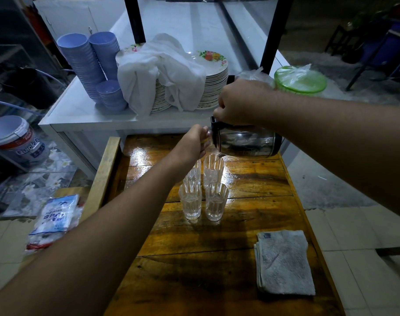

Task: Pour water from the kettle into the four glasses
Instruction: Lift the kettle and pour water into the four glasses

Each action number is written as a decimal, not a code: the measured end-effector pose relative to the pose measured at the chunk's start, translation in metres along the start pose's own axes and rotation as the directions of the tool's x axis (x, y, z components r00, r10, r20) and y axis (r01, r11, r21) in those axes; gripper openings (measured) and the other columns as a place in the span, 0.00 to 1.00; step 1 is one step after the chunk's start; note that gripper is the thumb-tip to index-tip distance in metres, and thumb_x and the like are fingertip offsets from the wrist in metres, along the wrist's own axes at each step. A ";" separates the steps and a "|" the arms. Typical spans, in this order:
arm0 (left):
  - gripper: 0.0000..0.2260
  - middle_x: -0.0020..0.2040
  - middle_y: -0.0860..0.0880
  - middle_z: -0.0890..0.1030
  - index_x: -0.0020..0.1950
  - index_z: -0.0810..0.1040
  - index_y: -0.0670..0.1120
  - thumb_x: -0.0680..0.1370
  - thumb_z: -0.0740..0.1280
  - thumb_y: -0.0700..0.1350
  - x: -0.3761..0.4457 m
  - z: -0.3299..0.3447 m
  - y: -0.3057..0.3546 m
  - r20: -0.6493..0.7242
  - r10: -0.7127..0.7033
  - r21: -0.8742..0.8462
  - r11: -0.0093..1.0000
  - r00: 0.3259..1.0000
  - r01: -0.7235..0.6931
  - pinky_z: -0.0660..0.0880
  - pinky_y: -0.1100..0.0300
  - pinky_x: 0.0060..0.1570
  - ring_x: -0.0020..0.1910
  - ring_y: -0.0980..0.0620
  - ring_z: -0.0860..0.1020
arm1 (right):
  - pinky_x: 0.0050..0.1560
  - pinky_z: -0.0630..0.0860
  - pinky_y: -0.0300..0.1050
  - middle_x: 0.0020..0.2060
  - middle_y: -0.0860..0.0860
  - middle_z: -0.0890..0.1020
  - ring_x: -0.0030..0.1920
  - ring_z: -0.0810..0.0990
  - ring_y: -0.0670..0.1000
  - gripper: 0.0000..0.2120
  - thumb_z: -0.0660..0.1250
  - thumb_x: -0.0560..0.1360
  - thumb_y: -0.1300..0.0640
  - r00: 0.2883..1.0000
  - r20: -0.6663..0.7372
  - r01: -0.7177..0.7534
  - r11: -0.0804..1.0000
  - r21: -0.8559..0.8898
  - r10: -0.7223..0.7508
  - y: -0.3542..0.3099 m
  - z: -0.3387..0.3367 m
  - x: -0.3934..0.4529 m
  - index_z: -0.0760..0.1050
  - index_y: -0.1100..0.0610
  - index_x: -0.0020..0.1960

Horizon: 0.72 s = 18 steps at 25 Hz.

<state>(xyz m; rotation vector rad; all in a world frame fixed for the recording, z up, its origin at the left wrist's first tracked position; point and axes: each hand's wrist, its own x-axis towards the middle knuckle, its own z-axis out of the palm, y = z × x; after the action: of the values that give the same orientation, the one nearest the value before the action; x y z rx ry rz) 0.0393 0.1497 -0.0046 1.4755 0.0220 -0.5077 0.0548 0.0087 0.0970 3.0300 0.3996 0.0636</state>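
Over far-right glass (213, 169), steel kettle (246, 142) tipping, long axis near level, spout pointing left-down, thin stream falling in. Right hand (242, 103) clenching kettle handle; left hand (194, 142) pinching lid edge, steadying. Best pouring slowly, spout centred over rim. Near glasses (203, 201) already holding water on wooden table (251, 183).

Folded grey cloth (284, 262) on wooden table (251, 185); stacked plates (213, 87), blue bowls (87, 65) behind
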 end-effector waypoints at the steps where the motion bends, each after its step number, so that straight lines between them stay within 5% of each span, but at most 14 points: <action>1: 0.22 0.70 0.47 0.73 0.74 0.67 0.45 0.82 0.50 0.49 -0.001 0.000 0.000 0.004 0.001 0.002 1.000 1.000 -0.001 0.65 0.56 0.61 0.72 0.49 0.68 | 0.34 0.71 0.44 0.28 0.52 0.75 0.33 0.77 0.54 0.17 0.62 0.78 0.46 1.000 0.000 0.005 1.000 -0.003 -0.005 0.000 -0.001 -0.001 0.74 0.56 0.36; 8: 0.17 0.65 0.50 0.76 0.66 0.73 0.51 0.81 0.50 0.49 -0.002 -0.002 0.001 0.006 0.016 0.003 1.000 1.000 -0.016 0.66 0.55 0.59 0.69 0.50 0.71 | 0.39 0.77 0.48 0.28 0.52 0.75 0.34 0.77 0.55 0.18 0.62 0.78 0.46 0.999 -0.019 0.026 1.000 -0.008 -0.026 -0.003 -0.007 -0.007 0.69 0.53 0.33; 12: 0.22 0.69 0.48 0.74 0.73 0.68 0.46 0.82 0.50 0.49 -0.002 -0.003 0.002 0.006 0.022 0.008 1.000 1.000 -0.023 0.65 0.55 0.61 0.69 0.50 0.70 | 0.39 0.76 0.48 0.28 0.52 0.74 0.35 0.77 0.55 0.17 0.62 0.78 0.46 0.999 -0.031 0.030 0.999 -0.028 -0.031 -0.004 -0.010 -0.009 0.71 0.54 0.34; 18: 0.22 0.65 0.44 0.76 0.70 0.71 0.45 0.81 0.51 0.51 -0.004 -0.005 0.000 0.025 0.035 0.018 0.999 0.999 -0.036 0.68 0.54 0.57 0.69 0.46 0.71 | 0.42 0.80 0.52 0.27 0.51 0.72 0.36 0.77 0.56 0.17 0.62 0.77 0.46 0.998 -0.050 0.037 0.999 -0.016 -0.038 -0.005 -0.011 -0.015 0.69 0.53 0.34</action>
<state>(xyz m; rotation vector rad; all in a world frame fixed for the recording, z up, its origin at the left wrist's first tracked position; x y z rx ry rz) 0.0375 0.1554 -0.0040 1.4845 -0.0283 -0.4983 0.0382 0.0100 0.1069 3.0100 0.4581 0.1406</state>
